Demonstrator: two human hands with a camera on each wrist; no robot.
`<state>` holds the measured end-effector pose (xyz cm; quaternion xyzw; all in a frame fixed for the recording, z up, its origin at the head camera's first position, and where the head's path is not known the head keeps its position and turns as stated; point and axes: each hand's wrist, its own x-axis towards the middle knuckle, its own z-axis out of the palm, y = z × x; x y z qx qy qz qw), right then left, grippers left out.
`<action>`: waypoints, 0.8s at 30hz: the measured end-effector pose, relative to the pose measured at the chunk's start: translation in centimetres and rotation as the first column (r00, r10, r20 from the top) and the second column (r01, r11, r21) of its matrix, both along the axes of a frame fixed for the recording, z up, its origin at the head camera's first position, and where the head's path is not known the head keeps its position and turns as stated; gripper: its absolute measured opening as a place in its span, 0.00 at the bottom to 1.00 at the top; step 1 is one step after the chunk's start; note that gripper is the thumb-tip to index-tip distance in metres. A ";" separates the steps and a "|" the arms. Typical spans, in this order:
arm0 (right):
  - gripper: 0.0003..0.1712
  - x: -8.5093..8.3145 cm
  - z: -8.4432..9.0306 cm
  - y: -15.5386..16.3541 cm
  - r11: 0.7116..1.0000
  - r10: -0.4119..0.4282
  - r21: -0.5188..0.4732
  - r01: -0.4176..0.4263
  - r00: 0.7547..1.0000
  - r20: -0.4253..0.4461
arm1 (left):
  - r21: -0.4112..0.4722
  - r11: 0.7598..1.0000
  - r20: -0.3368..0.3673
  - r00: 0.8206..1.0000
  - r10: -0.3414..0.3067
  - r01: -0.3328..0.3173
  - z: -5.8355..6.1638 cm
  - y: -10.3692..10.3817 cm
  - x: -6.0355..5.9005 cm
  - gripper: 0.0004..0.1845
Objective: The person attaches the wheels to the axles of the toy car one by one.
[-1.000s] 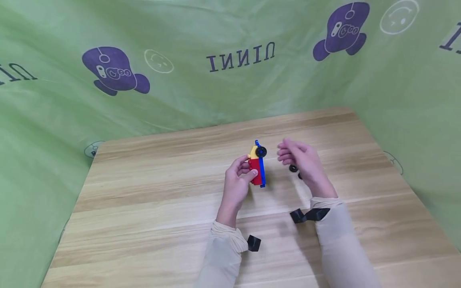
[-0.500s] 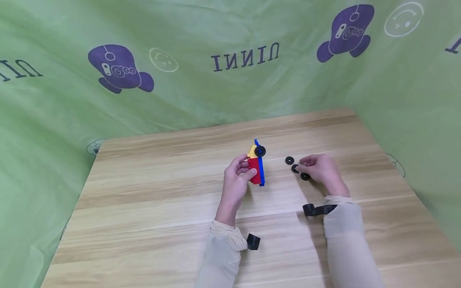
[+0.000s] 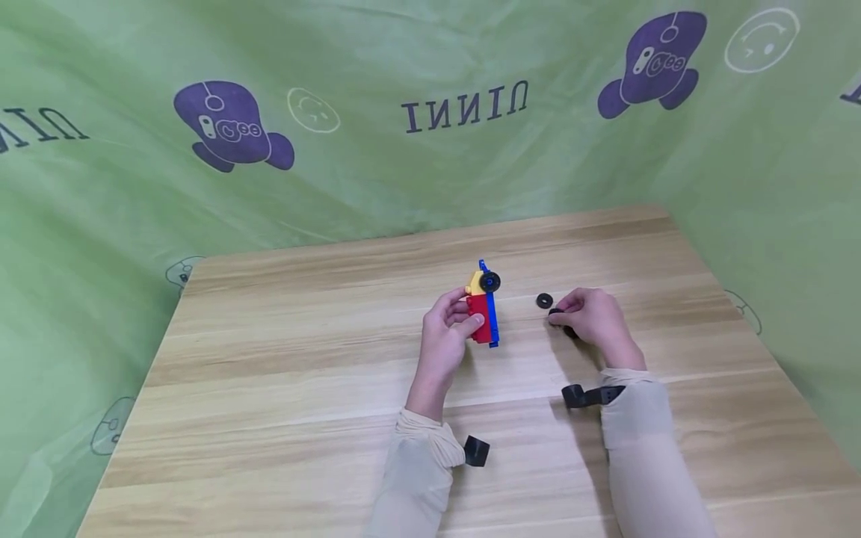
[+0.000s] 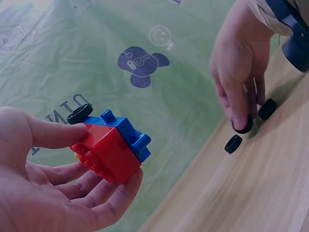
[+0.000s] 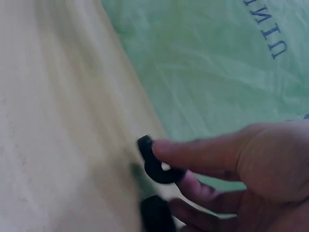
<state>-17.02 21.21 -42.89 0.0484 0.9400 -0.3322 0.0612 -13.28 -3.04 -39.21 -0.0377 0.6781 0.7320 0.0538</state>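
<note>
Left hand (image 3: 445, 335) grip around one red-blue-yellow brick toy (image 3: 483, 312), right hand (image 3: 592, 317) grip pinching one black wheel (image 4: 242, 125), two more black wheels (image 3: 544, 300) on desk (image 3: 282, 359)

Loose wheel (image 3: 544, 300) between both hands

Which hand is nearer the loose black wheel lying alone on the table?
Right. The right hand sits just beside the loose wheel; the left hand holds the brick car farther off.
</note>
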 end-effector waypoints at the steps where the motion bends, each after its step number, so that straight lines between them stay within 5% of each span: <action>1: 0.17 0.1 0.3 0.0 0.999 0.005 -0.033 -0.005 1.000 -0.003 | 0.003 1.000 0.002 1.000 0.000 0.000 0.0 0.0 0.0 0.25; 5: 0.20 0.5 1.9 -0.6 0.952 0.051 -0.300 -0.055 0.998 -0.021 | 0.022 1.000 0.019 1.000 0.001 -0.002 -0.1 0.1 0.0 0.25; 9: 0.16 1.3 3.9 -1.9 0.815 0.130 -0.567 -0.123 0.991 -0.029 | 0.027 1.000 0.026 1.000 0.003 -0.004 -0.2 0.0 -0.1 0.25; 14: 0.15 1.9 4.9 -4.0 0.722 0.262 -0.659 -0.211 0.965 -0.021 | 0.032 0.999 0.021 1.000 0.010 -0.010 -0.2 0.0 -0.1 0.25; 24: 0.20 2.2 4.5 -6.0 0.752 0.297 -0.617 -0.230 0.955 0.005 | 0.032 0.999 0.012 1.000 0.015 -0.015 0.1 0.1 0.2 0.24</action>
